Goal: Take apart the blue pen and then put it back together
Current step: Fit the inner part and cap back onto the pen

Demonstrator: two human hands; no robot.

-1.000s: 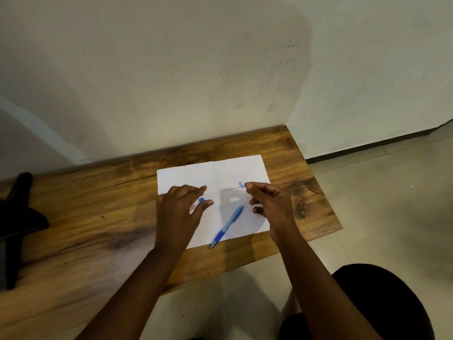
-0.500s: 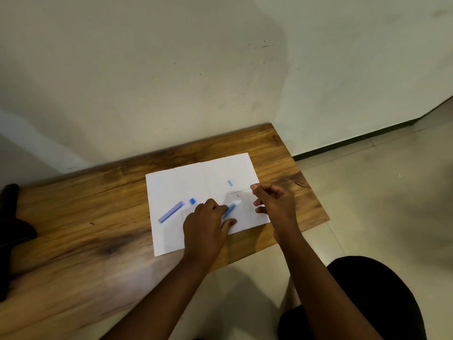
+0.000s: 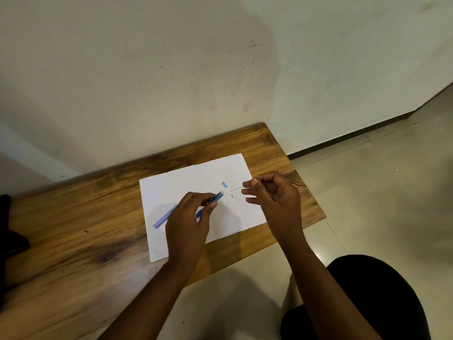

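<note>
Over the white paper [image 3: 196,182], the left hand [image 3: 187,224] pinches the blue pen barrel [image 3: 215,198], open end toward the thin refill [image 3: 236,189] pinched by the right hand [image 3: 274,200]. 2 loose blue pieces lie on the paper.

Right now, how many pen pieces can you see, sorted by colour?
Blue: 3 - barrel in the left hand, long tube and small cap on the paper
Dark thin: 1 - rod in the right hand
Grey speck: 1
Total: 5
</note>
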